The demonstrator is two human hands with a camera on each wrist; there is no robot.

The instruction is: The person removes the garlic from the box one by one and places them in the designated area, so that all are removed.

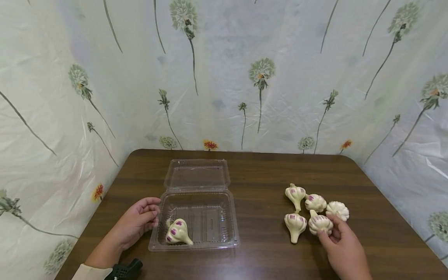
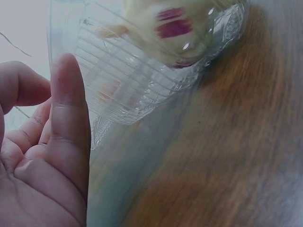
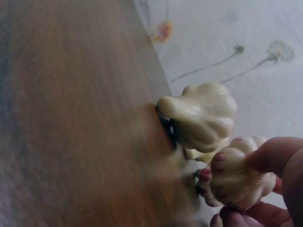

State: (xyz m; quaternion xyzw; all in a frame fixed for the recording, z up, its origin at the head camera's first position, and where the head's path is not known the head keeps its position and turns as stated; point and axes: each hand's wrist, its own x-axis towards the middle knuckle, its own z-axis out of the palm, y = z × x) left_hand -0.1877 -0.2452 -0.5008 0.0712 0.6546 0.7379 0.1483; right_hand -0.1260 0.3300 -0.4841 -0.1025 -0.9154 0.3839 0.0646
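Note:
My right hand (image 1: 344, 247) pinches a cream garlic bulb (image 1: 320, 224) with purple marks between thumb and fingers; the right wrist view shows the same bulb (image 3: 239, 177) from close up. Beside it are a paler bulb (image 1: 338, 210) and several purple-marked bulbs, one garlic bulb (image 1: 295, 226) just to its left. My left hand (image 1: 136, 221) rests at the left edge of a clear plastic clamshell box (image 1: 232, 221), its fingers loosely bent. Inside the box's near left corner lies one garlic bulb (image 1: 177, 232), seen through the wall in the left wrist view.
The box's lid (image 1: 197, 175) lies open toward the back of the dark wooden table (image 1: 259, 194). A floral sheet (image 1: 224, 77) hangs behind and along both sides. A black band (image 1: 124, 269) is around the left wrist.

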